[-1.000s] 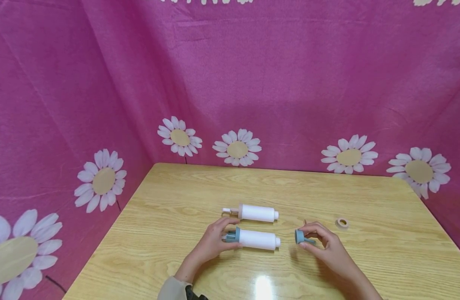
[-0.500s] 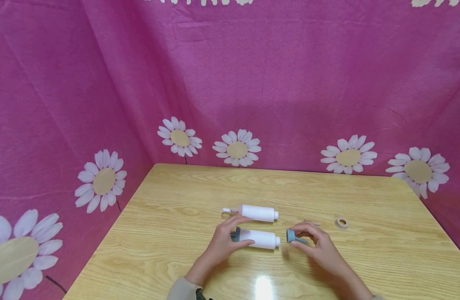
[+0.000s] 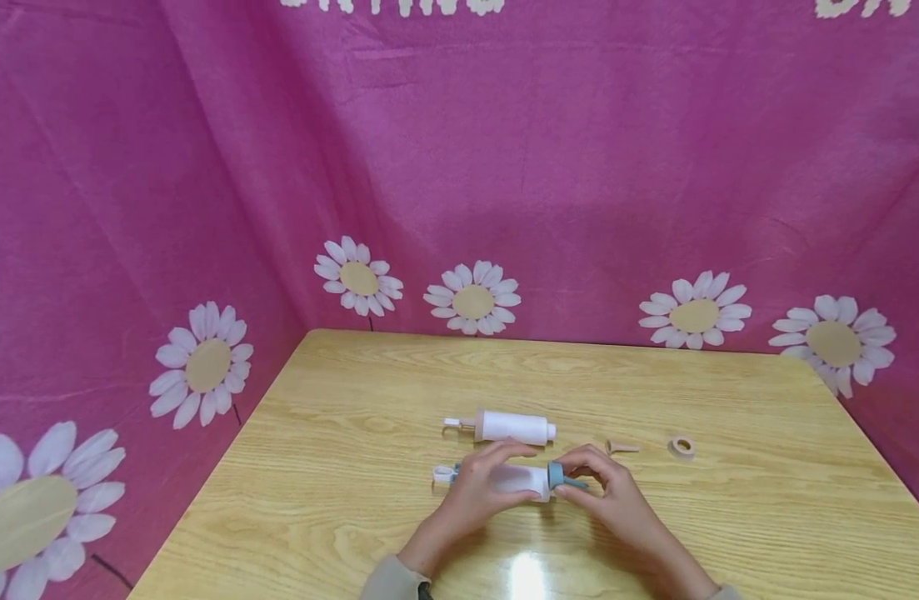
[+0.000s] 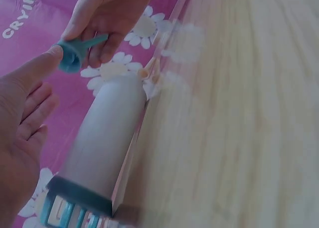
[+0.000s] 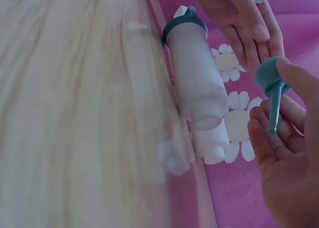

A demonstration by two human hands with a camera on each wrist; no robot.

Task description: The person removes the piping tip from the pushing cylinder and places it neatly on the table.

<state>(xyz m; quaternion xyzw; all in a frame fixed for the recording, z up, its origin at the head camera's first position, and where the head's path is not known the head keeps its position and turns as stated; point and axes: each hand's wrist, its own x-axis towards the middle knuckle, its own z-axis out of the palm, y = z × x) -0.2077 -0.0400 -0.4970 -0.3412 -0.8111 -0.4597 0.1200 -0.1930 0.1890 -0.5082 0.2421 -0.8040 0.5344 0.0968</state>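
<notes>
A white cylinder with a narrower neck [image 5: 206,118] lies on the table, its slotted teal end [image 4: 77,200] toward the left. My left hand [image 3: 470,487] arches over this white cylinder [image 3: 521,480], thumb on the near side and fingers on the far side. Both wrist views show its fingers loosely extended, apart from the cylinder. My right hand [image 3: 612,493] pinches a teal funnel-like cap [image 5: 269,78] by its side, with the thin stem pointing right. The cap's wide mouth faces the neck end; the head view cannot show whether they touch.
Behind lies a second white cylinder [image 3: 513,427] with a beige collar and a white loop at its left. A beige stemmed funnel-like piece [image 3: 621,447] and a beige ring [image 3: 681,447] lie farther right. The wooden table [image 3: 339,500] meets a pink flowered cloth.
My left hand has slid right from the teal end to over the cylinder's body. My right hand has carried the teal cap left, up to the neck end.
</notes>
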